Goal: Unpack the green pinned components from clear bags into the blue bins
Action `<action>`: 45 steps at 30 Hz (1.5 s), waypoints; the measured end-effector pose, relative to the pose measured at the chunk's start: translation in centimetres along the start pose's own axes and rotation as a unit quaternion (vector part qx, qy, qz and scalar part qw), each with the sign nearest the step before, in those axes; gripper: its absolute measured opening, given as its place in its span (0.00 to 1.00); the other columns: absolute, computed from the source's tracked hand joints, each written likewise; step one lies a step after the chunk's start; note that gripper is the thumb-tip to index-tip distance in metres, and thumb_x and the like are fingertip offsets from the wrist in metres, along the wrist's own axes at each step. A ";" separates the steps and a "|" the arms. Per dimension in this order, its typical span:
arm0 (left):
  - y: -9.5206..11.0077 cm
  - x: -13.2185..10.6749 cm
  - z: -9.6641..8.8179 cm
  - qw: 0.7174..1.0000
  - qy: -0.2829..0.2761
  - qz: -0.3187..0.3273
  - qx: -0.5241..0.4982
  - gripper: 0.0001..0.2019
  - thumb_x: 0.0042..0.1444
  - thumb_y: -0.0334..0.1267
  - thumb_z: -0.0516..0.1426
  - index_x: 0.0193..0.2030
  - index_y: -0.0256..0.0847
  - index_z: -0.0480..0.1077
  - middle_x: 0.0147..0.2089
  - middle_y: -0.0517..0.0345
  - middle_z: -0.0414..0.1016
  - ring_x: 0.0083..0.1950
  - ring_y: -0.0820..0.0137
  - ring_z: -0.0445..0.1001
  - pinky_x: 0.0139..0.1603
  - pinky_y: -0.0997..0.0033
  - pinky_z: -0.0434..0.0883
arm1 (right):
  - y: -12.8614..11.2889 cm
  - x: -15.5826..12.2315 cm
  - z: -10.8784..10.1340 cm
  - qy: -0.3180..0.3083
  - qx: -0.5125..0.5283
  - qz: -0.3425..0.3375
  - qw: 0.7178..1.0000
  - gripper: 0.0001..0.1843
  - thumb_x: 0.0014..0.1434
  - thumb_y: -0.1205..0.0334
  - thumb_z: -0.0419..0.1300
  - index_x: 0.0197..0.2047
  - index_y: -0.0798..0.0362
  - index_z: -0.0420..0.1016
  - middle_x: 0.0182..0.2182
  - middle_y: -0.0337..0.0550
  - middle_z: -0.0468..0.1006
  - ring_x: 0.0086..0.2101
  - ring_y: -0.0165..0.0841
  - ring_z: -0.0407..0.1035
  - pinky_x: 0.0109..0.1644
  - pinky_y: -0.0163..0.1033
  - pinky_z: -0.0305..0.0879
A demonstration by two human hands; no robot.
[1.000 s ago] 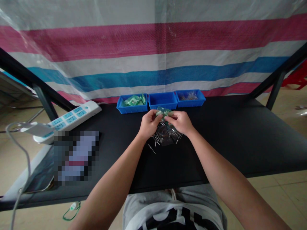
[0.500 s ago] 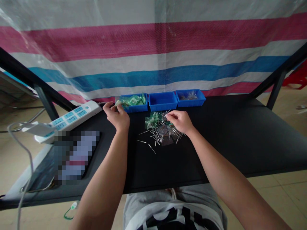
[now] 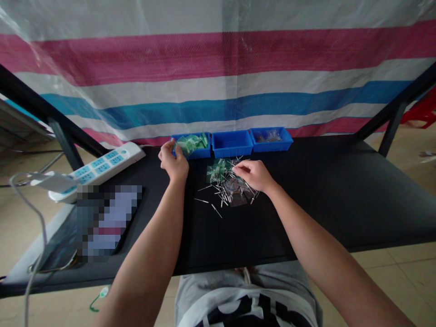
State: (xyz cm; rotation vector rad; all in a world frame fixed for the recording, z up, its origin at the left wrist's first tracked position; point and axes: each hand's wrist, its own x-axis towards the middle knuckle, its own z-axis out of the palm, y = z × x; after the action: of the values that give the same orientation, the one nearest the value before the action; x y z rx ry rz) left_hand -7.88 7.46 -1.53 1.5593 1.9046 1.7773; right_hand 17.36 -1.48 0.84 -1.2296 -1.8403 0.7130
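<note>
Three bins stand in a row along the table's far edge, with a pile of metal pins before them and a power strip to the left.

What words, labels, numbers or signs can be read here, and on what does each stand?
Nothing can be read.
The white plastic power strip with teal sockets: any marks too small to read.
The flat pixelated object: blurred.
The black print on the grey shirt: cut off.
</note>
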 end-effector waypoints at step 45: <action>2.3 -1.6 -0.6 0.980 -0.038 0.018 0.196 0.16 0.61 0.41 0.50 0.50 0.44 0.74 0.51 0.42 0.67 0.57 0.47 0.62 0.57 0.39 0.57 | -0.4 -0.1 -0.5 -0.059 0.015 -0.003 0.998 0.16 0.57 0.50 0.61 0.34 0.55 0.81 0.30 0.44 0.82 0.32 0.33 0.74 0.37 0.37 0.66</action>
State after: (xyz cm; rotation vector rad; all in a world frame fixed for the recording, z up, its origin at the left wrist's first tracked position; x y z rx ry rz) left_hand -6.18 5.45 -0.36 1.7564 2.3056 1.3868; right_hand 17.61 -1.69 1.43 -1.1843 -1.9212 0.8226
